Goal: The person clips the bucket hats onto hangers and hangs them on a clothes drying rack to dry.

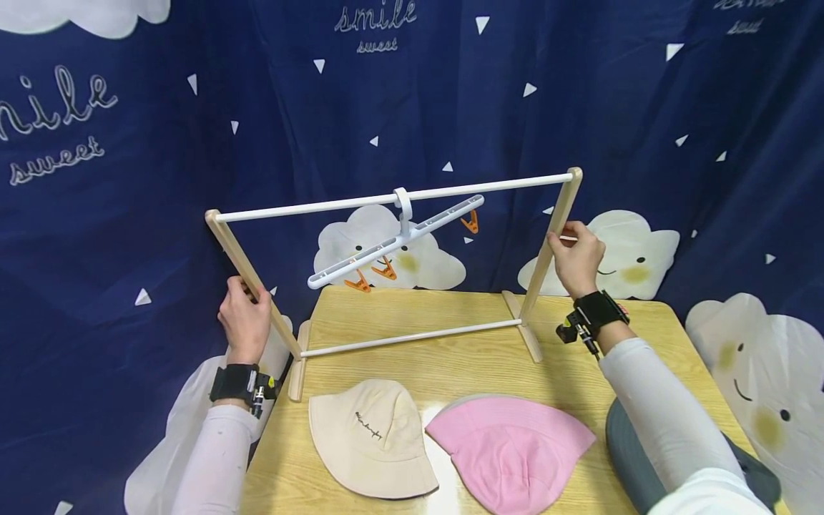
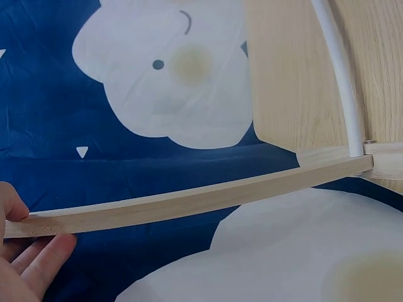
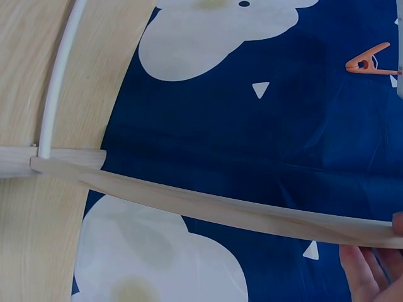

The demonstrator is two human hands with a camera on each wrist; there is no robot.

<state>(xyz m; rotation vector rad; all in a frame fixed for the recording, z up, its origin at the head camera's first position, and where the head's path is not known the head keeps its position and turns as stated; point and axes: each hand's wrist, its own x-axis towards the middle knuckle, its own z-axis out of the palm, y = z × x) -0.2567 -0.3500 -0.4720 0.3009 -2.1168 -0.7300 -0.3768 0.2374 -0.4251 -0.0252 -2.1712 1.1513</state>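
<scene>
A small garment rack with wooden uprights and white rods stands at the back of the table. My left hand grips its left upright partway up; in the left wrist view, thumb and fingers lie on opposite sides of the wood. On the right upright, my right hand pinches the post at a similar height, also seen in the right wrist view. From the top rod hangs a white hanger, tilted, with orange clips on it.
In front of the rack lie a cream bucket hat and a pink bucket hat. A dark grey hat is partly hidden under my right forearm. Behind the wooden table hangs a navy curtain with clouds.
</scene>
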